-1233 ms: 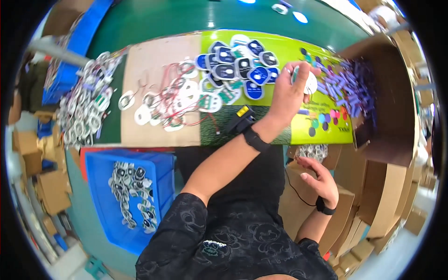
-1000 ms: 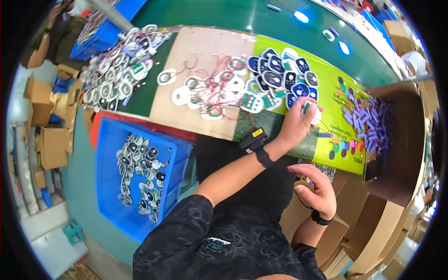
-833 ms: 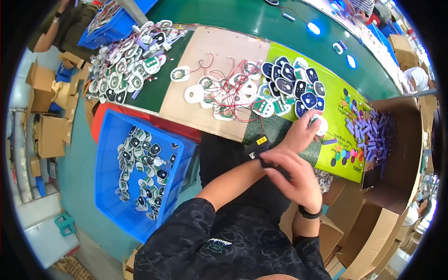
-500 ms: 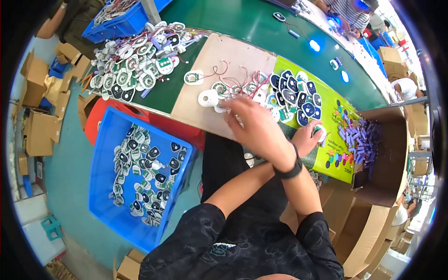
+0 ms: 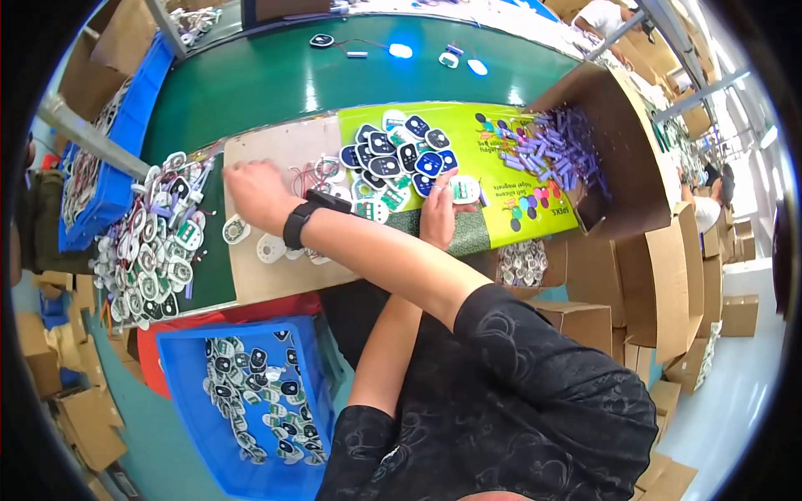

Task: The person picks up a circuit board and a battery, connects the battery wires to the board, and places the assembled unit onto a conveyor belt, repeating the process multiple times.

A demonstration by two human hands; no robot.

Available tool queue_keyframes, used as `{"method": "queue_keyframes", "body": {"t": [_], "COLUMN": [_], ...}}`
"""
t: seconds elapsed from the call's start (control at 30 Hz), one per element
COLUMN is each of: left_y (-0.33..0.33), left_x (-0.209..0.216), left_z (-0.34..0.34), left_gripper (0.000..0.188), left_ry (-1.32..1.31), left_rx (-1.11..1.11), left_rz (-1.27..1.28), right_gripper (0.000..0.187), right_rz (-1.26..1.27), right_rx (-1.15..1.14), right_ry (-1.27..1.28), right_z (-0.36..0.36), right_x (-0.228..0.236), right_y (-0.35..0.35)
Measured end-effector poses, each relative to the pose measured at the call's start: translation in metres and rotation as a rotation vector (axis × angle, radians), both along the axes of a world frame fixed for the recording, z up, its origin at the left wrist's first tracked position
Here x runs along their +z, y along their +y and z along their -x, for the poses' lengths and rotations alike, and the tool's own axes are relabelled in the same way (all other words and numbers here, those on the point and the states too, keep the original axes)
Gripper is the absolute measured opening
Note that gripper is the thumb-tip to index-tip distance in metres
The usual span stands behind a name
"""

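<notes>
My left hand [image 5: 438,215] grips a white rounded plastic casing with a green circuit board [image 5: 464,190] at the near edge of the lime-green printed sheet [image 5: 535,219]. Beside it lies a cluster of dark-faced oval casings [image 5: 383,155]. Crossing over my left arm, my right arm reaches left, a black watch [image 5: 299,224] on its wrist. My right hand [image 5: 261,194] is curled over the tan board [image 5: 251,284]; what its fingers hold is hidden. Just below it sits a white casing [image 5: 236,229]. Red wires [image 5: 313,177] and more casings lie right of that hand.
At left is a heap of wired casings [image 5: 159,242], with a blue crate [image 5: 113,167] behind. A blue bin [image 5: 188,401] of casings stands below the table. Purple cylinders [image 5: 551,150] fill a cardboard box [image 5: 635,159] at right. Lit pieces [image 5: 401,51] lie on the green surface [image 5: 251,83].
The view has turned, shifting the table leftward and lower. My right hand has moved left across the tan board, its fingers now more curled. My left hand keeps its casing near the sheet's edge.
</notes>
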State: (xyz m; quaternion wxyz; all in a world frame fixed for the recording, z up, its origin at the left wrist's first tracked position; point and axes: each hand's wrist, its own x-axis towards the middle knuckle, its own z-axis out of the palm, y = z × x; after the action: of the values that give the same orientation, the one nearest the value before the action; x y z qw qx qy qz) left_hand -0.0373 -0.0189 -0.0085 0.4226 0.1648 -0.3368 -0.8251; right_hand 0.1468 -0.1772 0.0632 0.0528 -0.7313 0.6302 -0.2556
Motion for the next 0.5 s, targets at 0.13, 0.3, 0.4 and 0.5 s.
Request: {"method": "queue_keyframes", "body": {"t": [0.13,0.3,0.4,0.5], "left_y": [0.001,0.000,0.003,0.004], "left_x": [0.001,0.002,-0.013,-0.013], "left_z": [-0.001,0.001,0.007,0.009], "left_gripper": [0.042,0.041,0.039,0.038], "left_ry": [-0.036,-0.155,-0.154,-0.139], "left_rx": [-0.010,-0.019,-0.005,-0.041], "left_rz": [0.022,0.092,0.084,0.048], "right_gripper": [0.022,0.018,0.014,0.013], "right_rz": [-0.001,0.046,0.217,0.260], "right_rx": [0.248,0.462,0.499,0.465], "right_ry": [-0.558,-0.880,-0.983,-0.938], "right_z": [-0.011,0.009,0.049,0.110], "right_x": [0.036,0.119,0.169,0.215], "right_y": [0.013,0.051,0.081,0.113]}}
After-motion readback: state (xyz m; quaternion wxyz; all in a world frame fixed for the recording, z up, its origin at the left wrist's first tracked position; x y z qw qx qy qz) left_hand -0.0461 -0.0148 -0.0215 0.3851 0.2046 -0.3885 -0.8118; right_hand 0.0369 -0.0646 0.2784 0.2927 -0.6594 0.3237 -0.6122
